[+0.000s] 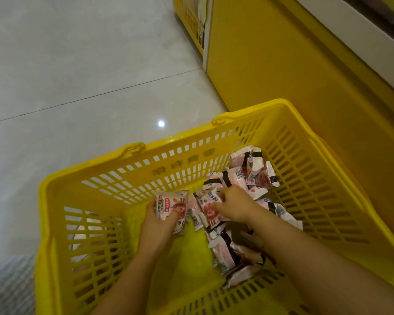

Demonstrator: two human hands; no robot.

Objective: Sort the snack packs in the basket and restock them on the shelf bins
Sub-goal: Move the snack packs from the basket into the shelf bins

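Holding, left side: our left hand grips a small stack of packs, thumb across the front and fingers behind. The stack stands on edge inside the basket, near its far wall.
Right side: our right hand is curled over a single pack at the left edge of the heap and pinches it. The fingertips are hidden under the knuckles.
Wrappers: pink and white with a red print and dark end strips; the lettering is too small for us to read.
Heap: the heap of packs lies along the right half of the basket bottom, from the far right corner down toward us.
Obstruction: our right forearm lies over the middle of the heap and hides part of it. Both forearms cross the near rim and cover much of the near wall.
Basket: yellow slotted basket with a handle folded along the far rim. A white shape shows through the left wall's slots; we cannot tell what it is.
Surroundings: pale tiled floor to the left, with a light spot on it. A yellow shelf base stands just beside the basket's right side, with a white ledge above it. A second yellow rack stands farther off at the top. A patterned cloth shows at lower left.
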